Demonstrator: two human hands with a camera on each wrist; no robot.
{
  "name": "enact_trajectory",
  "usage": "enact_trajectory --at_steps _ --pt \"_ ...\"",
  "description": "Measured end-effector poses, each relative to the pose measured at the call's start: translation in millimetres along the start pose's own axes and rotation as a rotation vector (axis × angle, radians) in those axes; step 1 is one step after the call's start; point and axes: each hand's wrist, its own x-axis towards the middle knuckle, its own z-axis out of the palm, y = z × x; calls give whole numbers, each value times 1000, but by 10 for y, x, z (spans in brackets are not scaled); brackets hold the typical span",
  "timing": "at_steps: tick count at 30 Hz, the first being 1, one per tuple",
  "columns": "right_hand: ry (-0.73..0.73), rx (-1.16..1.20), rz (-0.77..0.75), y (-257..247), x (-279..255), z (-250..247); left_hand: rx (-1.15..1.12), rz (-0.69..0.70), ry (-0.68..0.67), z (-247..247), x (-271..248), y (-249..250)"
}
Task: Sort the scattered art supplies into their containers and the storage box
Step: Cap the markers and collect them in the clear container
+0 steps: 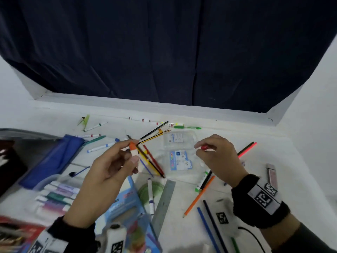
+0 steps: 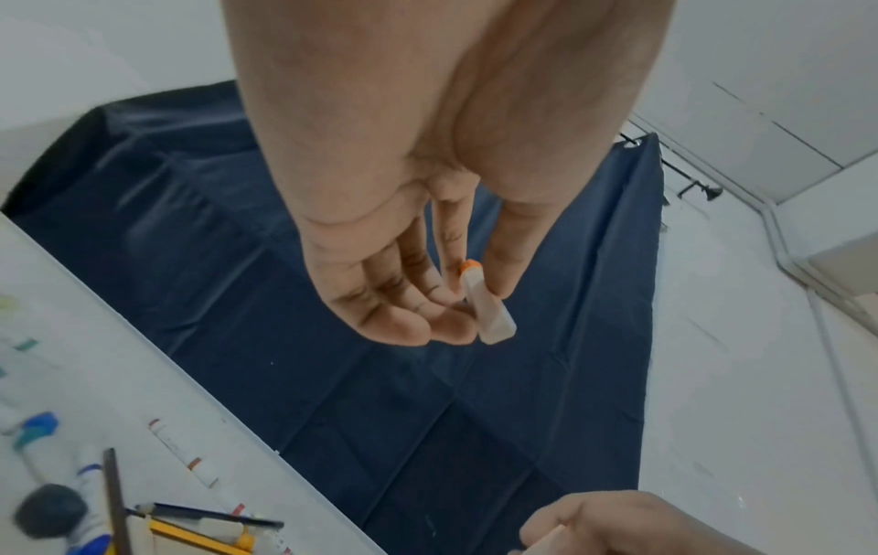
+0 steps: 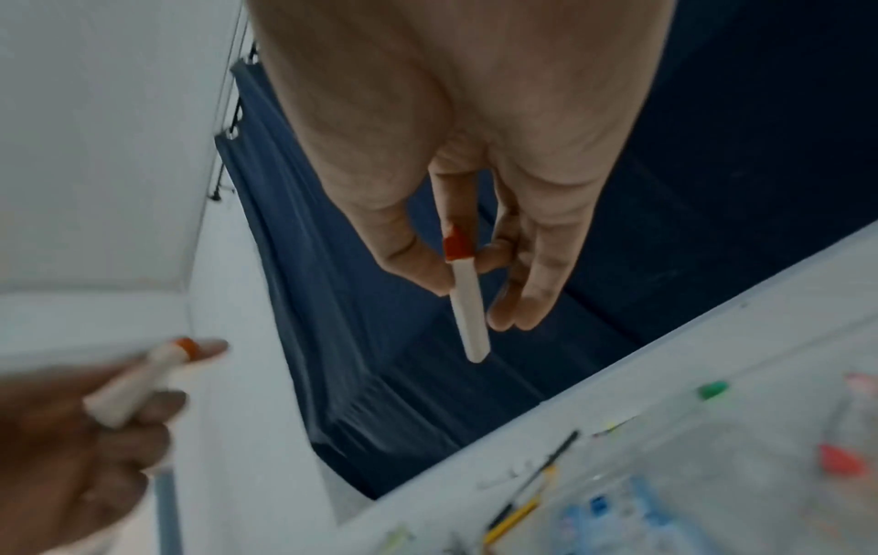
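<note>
My left hand (image 1: 125, 152) is raised above the table and pinches a short white marker with an orange end (image 1: 132, 148), also seen as the orange-ended marker (image 2: 485, 304) between thumb and fingers. My right hand (image 1: 202, 148) pinches a white marker with a red end (image 1: 204, 147); the red-ended marker (image 3: 465, 296) hangs down from the fingertips. Between the hands, on the table, lies a clear plastic marker case (image 1: 180, 154). Loose pencils (image 1: 151, 161) lie crossed under my left hand. A tray of markers (image 1: 56, 196) sits at the left.
A blue pencil pouch (image 1: 54, 157) lies at the left, a metal ruler (image 1: 164, 201) and green protractor (image 1: 155, 189) near the front. Several markers (image 1: 98, 147) and pencils (image 1: 198, 196) are scattered about. A dark curtain (image 1: 164, 52) hangs behind the table.
</note>
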Motion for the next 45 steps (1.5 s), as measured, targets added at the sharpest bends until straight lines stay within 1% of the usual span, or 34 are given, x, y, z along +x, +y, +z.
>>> enact_trajectory --at_steps 5,8,10,13,16,20,23,25,28,30,34,38,45 --pt "-119 404 69 -520 -566 290 -15 -14 73 -455 -467 -9" --pt "-234 516 113 -732 -849 473 -17 -47 108 -743 -714 -30" --pt "-295 537 132 -862 -996 628 -8 -75 107 -962 -823 -74" --pt "-341 505 131 -1075 -1163 908 -5 -121 100 -1302 -905 -161" --pt "-348 465 132 -1350 -1281 1194 -4 -148 29 -1627 -937 -246" --pt "-300 365 129 -1647 -1436 1581 18 -157 -135 -2002 -990 -434" --pt "-281 314 144 -1723 -1574 1871 145 -173 -294 -2207 -1029 -640" --pt "-296 281 198 -1746 -1661 2037 236 -173 -397 -2294 -1047 -790" --pt "-357 193 258 -1742 -1760 2264 392 -116 -499 -2358 -1031 -964" --pt "-396 109 260 -1727 -1799 2393 443 -93 -534 -2373 -990 -1038" --pt "-440 -34 216 -1697 -1826 2600 524 -28 -605 -2349 -920 -1157" --pt "-465 -164 170 -1651 -1818 2701 608 0 -606 -2320 -891 -1277" --pt "-481 -196 140 -1711 -1826 2698 764 43 -632 -2353 -918 -1342"
